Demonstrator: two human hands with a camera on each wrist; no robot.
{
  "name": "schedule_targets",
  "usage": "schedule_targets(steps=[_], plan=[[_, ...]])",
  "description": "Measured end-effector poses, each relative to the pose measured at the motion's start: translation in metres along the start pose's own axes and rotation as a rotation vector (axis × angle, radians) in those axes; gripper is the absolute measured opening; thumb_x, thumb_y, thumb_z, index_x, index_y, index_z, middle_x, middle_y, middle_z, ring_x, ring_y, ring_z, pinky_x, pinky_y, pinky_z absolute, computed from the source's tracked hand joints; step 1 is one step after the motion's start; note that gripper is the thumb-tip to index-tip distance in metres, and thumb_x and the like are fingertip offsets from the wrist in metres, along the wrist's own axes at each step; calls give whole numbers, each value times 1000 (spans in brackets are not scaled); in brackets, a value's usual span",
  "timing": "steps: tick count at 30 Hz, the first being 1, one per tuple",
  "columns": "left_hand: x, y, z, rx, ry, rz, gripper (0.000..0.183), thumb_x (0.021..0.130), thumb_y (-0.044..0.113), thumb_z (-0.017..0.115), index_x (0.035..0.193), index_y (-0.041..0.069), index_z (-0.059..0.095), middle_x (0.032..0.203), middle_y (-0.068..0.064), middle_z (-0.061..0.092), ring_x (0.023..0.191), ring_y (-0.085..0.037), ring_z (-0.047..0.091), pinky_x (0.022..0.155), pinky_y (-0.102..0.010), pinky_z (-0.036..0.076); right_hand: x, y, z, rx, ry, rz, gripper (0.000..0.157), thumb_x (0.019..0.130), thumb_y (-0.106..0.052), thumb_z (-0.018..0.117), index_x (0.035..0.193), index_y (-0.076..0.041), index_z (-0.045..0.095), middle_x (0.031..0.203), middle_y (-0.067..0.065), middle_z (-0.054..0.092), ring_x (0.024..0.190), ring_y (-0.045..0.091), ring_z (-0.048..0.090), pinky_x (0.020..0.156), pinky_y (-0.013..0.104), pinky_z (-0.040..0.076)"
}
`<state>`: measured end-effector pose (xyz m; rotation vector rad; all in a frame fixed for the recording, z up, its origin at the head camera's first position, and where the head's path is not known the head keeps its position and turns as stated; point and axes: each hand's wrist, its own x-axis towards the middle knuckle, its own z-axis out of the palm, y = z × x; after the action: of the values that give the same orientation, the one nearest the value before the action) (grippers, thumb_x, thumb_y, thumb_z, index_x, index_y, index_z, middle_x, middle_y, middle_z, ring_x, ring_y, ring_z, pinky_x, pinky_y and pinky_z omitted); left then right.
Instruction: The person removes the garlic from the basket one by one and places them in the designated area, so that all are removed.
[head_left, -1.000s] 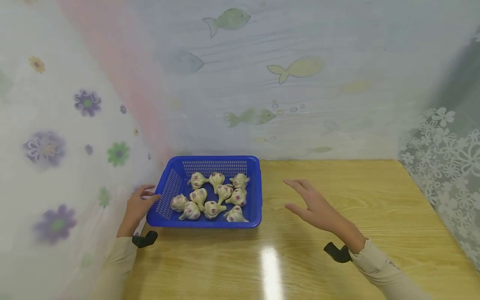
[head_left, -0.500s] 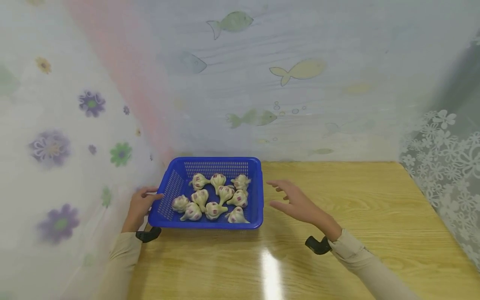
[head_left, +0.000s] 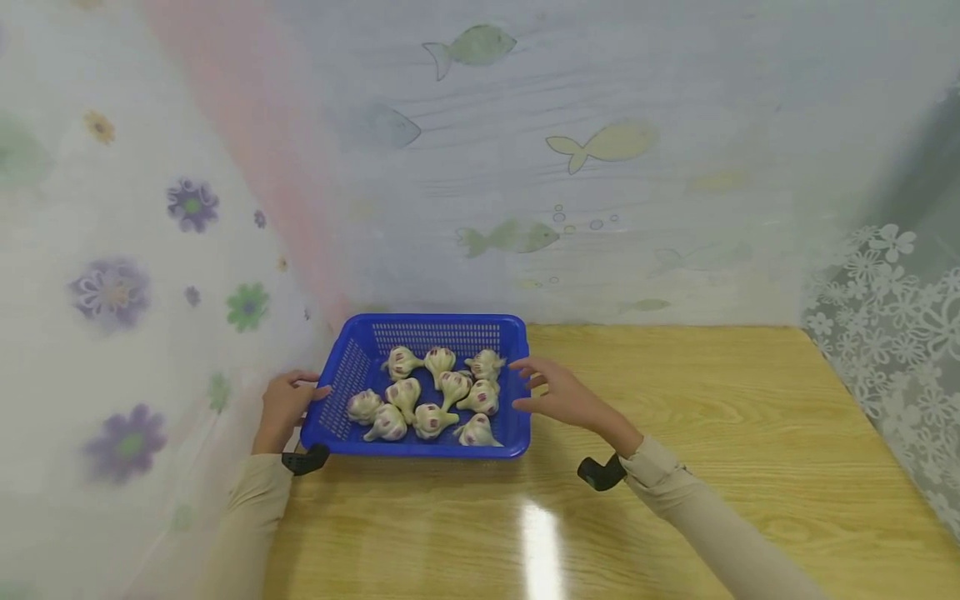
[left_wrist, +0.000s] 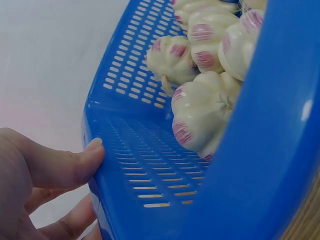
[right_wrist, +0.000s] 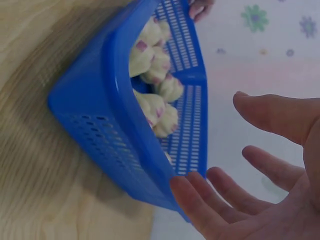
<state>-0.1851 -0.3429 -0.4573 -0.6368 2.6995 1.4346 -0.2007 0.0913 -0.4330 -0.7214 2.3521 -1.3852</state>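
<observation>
Pale walls [head_left: 660, 275] painted with fish and flowers are noted behind and to the left of a wood-grain table [head_left: 712, 400].

Head view: a blue basket [head_left: 416, 451] is set near the table's far left corner; ten garlic bulbs [head_left: 433, 421] are counted inside. Its left rim is gripped by the left hand [head_left: 285, 404]. At the right rim, the right hand [head_left: 558, 396] is held with thumb and fingers apart.

Left wrist view: the rim is pinched, thumb laid over its top, fingers bent against the outer side.

Right wrist view: fingers are spread, closed on nothing; the rim is overlapped by fingertips, so contact cannot be told.

Step in hand is judged to be a two-handed grip on the basket, half secured. Next, closure of the right fingers on the rim seems called for, with the basket kept level, since the bulbs are unrestrained.
</observation>
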Motion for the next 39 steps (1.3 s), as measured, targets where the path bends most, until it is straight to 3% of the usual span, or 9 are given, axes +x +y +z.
schedule_targets(steps=[9,15,18,21,26,30,34,36,39], plan=[[-3,4,1,48,37,14,43,86,22,66,121,-3,59,118,-29,54,91,-35,60,64,-41,55,29,0,12,106,-12,120,51,84,-14,71,132,-10,51,125,19,51,108,33,56,82,42,50],[-2,0,0,46,40,2,44,86,21,67,121,-4,59,119,-30,53,89,-34,61,64,-40,55,52,-2,18,211,-17,188,53,84,-9,69,132,1,48,127,28,48,100,34,59,86,49,48],[-2,-2,0,62,47,6,44,86,23,67,120,-4,59,117,-30,54,87,-33,61,64,-40,55,63,-5,21,207,-39,223,55,83,-8,70,133,1,47,127,28,48,98,34,59,88,51,46],[0,-2,1,71,50,5,44,86,23,68,120,-3,60,116,-29,54,86,-32,61,63,-39,55,73,-5,25,192,-67,255,56,81,-5,71,132,2,48,124,26,50,91,25,59,88,50,46],[1,0,4,35,41,-9,44,85,22,68,121,-3,59,118,-27,52,87,-31,60,64,-38,55,89,-2,32,177,-94,370,56,79,0,71,130,5,48,98,23,63,63,20,51,84,50,48],[1,1,5,14,38,-6,45,85,20,68,122,-4,59,118,-27,52,89,-32,59,67,-40,55,99,-1,35,149,-70,452,53,78,1,70,127,5,50,81,11,60,59,21,48,81,49,50],[1,2,5,15,46,-14,45,86,20,67,122,-5,58,119,-28,51,91,-34,59,70,-43,55,107,-1,38,86,-45,489,30,76,2,72,104,6,62,71,6,52,55,16,39,74,47,52],[0,1,4,13,46,-19,46,86,20,67,123,-5,58,120,-29,51,93,-35,59,71,-44,55,110,-1,41,61,-31,499,15,73,5,72,85,3,64,62,5,49,51,13,33,67,42,53],[1,0,4,5,49,-27,45,86,19,67,123,-5,58,122,-30,52,95,-35,60,71,-44,55,116,1,47,10,-9,526,13,69,8,73,74,-1,64,53,2,46,46,12,36,63,38,52]])
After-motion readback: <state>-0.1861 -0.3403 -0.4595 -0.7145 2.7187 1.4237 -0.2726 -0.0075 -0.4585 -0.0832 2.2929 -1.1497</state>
